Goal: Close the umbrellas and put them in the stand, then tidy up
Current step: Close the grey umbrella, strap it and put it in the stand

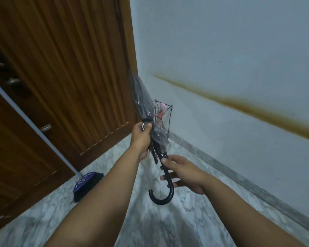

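Head view. Left hand (141, 138) wrapped tight round the gathered canopy of a clear-and-dark umbrella (144, 111), folded, tip pointing up and away toward the door edge. Below that grip, loose plastic bunched out to the right, not yet strapped down. Further below, black ribs and runner, then the shaft and the black crook handle (163, 191) hanging nearest the body. Right hand (183, 173) just under the left-hand grip, thumb laid on the shaft above the crook, fingers spread straight behind it: touching, not clasping.

Beyond the left-hand grip and slightly right, a black wire stand (163, 113) on the floor against the wall, something pink (161, 108) already inside; too blurred to name for sure. Well left of the grip, a purple-headed broom (86, 182) leaning by the wooden door (60, 68).

Handling, as a judgement: light overall, stiff along the shaft, soft and slippery in the plastic canopy, so likely to spring loose if the upper grip slackens. Ribs thin and bendable; best not squeezed sideways. Surest holds: round the bunched canopy where the left hand sits, and on the crook or shaft for steering. Lowering tip-first into the wire stand probably calls for turning it over first.
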